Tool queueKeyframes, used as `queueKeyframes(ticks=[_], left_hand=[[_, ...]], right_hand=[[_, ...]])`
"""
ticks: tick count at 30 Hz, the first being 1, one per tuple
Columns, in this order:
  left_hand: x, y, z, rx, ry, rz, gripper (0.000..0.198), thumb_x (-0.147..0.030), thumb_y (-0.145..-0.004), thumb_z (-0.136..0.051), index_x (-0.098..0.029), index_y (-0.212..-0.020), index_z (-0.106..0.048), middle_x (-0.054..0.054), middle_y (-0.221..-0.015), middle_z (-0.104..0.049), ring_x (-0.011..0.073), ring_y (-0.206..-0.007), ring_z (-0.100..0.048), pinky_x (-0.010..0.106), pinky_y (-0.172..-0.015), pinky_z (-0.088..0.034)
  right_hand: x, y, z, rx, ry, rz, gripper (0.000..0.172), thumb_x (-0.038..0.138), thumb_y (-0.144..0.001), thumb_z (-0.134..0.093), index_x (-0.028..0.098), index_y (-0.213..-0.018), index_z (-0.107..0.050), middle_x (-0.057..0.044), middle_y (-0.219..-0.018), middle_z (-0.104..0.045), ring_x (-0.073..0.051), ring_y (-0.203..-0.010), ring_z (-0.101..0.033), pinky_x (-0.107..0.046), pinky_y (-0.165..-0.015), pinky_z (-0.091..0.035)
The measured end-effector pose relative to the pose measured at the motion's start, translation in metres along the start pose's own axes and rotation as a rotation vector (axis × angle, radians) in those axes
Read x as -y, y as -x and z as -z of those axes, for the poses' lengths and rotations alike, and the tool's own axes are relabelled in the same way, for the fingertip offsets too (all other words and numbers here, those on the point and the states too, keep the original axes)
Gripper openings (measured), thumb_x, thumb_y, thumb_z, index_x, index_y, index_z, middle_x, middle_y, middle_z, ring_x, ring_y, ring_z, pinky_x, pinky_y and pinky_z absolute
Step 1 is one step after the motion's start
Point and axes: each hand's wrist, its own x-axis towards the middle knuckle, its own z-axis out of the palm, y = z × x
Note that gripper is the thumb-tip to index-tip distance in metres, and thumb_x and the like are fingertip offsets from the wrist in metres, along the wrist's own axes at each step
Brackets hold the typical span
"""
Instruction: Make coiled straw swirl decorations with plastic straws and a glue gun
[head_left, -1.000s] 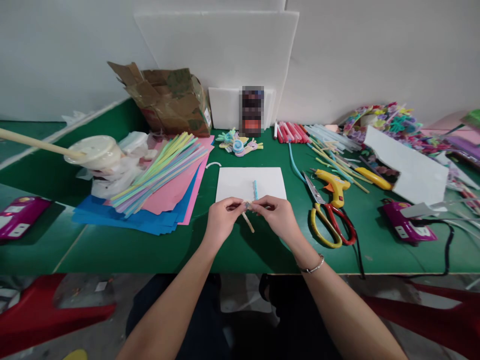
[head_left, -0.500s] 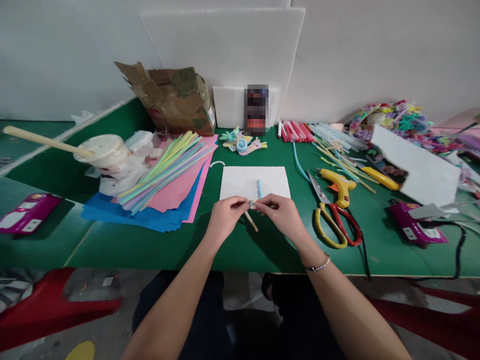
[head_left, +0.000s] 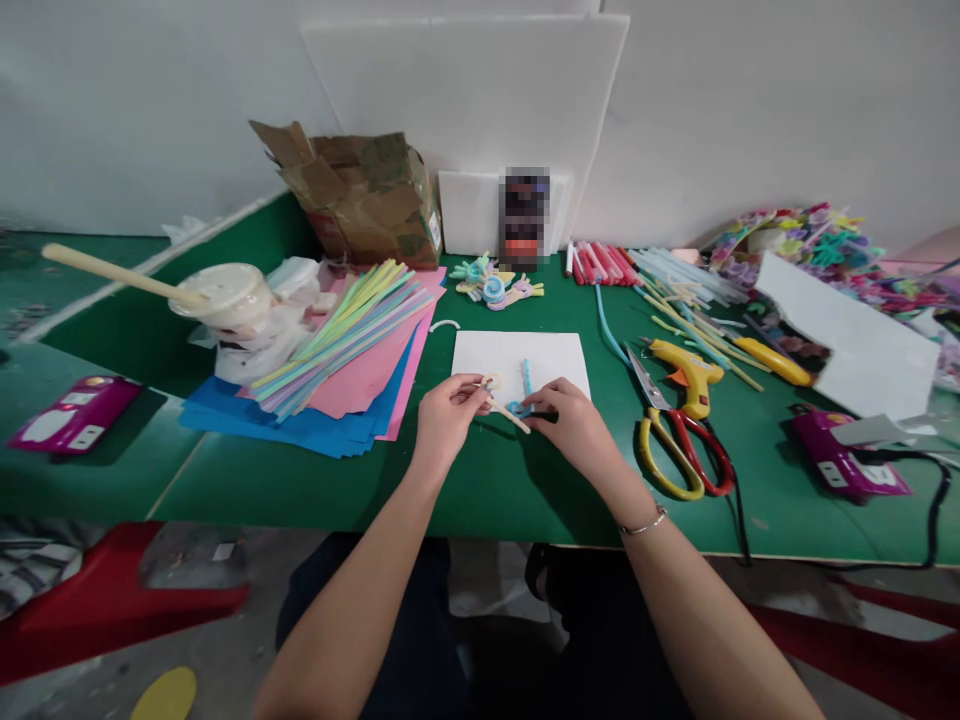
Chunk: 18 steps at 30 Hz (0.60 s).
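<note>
My left hand (head_left: 454, 408) pinches a cream-coloured pipe cleaner (head_left: 513, 416) over the white board. Its upper end forms a small loop at my fingertips, and its straight end points down to the right. My right hand (head_left: 564, 412) closes its thumb and finger at a blue pipe cleaner (head_left: 527, 376), whose straight part stands out over the board and whose lower end looks curled. The fingers partly hide that curl. The white board (head_left: 480, 350) lies flat under both hands.
Scissors (head_left: 666, 430) and a yellow glue gun (head_left: 691, 378) lie to the right. Bundled pipe cleaners (head_left: 345, 335) rest on coloured sheets at left, near a lidded tub (head_left: 225, 295). A cardboard box (head_left: 367, 195) and finished pipe-cleaner shapes (head_left: 495, 285) are behind.
My hands have moved apart from their shared hold on the cream pipe cleaner. It stays in my left hand, while my right hand has shifted to the blue one. The view has turned slightly left.
</note>
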Motion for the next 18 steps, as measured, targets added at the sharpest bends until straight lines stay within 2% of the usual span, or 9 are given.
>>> queueKeyframes(ticks=[4, 7, 10, 15, 18], left_hand=[[-0.005, 0.003, 0.000, 0.013, -0.027, 0.011, 0.018, -0.025, -0.074, -0.058, -0.013, -0.085, -0.065, 0.004, -0.069, -0.067, 0.0147, -0.063, -0.065, 0.025, -0.060, -0.055], [-0.006, 0.004, 0.000, 0.022, -0.084, 0.006, 0.014, -0.025, -0.074, -0.058, -0.015, -0.080, -0.065, 0.003, -0.069, -0.066, 0.0135, -0.061, -0.063, 0.023, -0.055, -0.053], [-0.007, 0.006, -0.002, 0.028, -0.096, 0.024, 0.011, -0.025, -0.073, -0.059, -0.016, -0.074, -0.063, 0.001, -0.065, -0.064, 0.0118, -0.054, -0.059, 0.022, -0.052, -0.051], [-0.006, 0.010, -0.008, 0.099, 0.076, 0.093, 0.012, -0.027, -0.073, -0.060, -0.015, -0.074, -0.059, 0.000, -0.065, -0.064, 0.0130, -0.061, -0.063, 0.026, -0.063, -0.055], [-0.003, 0.011, -0.011, 0.126, 0.142, 0.084, 0.011, -0.024, -0.071, -0.060, -0.016, -0.079, -0.060, 0.000, -0.070, -0.065, 0.0141, -0.067, -0.065, 0.028, -0.067, -0.056]], right_hand=[[0.003, -0.001, 0.002, -0.066, 0.046, 0.015, 0.011, 0.017, -0.078, -0.057, 0.021, -0.075, -0.067, -0.004, -0.085, -0.057, -0.013, -0.065, -0.057, -0.028, -0.062, -0.047], [0.008, -0.003, 0.008, -0.165, -0.065, 0.021, 0.009, 0.023, -0.080, -0.057, 0.021, -0.075, -0.065, -0.004, -0.084, -0.061, -0.012, -0.060, -0.057, -0.027, -0.057, -0.047], [0.015, -0.002, 0.013, -0.192, -0.182, 0.044, 0.011, 0.028, -0.081, -0.056, 0.021, -0.078, -0.064, -0.003, -0.083, -0.065, -0.013, -0.060, -0.060, -0.026, -0.054, -0.049], [0.025, 0.005, 0.009, -0.143, -0.045, 0.214, 0.017, 0.024, -0.086, -0.051, 0.023, -0.081, -0.067, -0.004, -0.086, -0.068, -0.016, -0.080, -0.064, -0.027, -0.068, -0.051], [0.026, 0.008, 0.006, -0.120, 0.066, 0.270, 0.022, 0.026, -0.089, -0.047, 0.024, -0.084, -0.069, -0.005, -0.090, -0.069, -0.016, -0.083, -0.064, -0.027, -0.071, -0.051]])
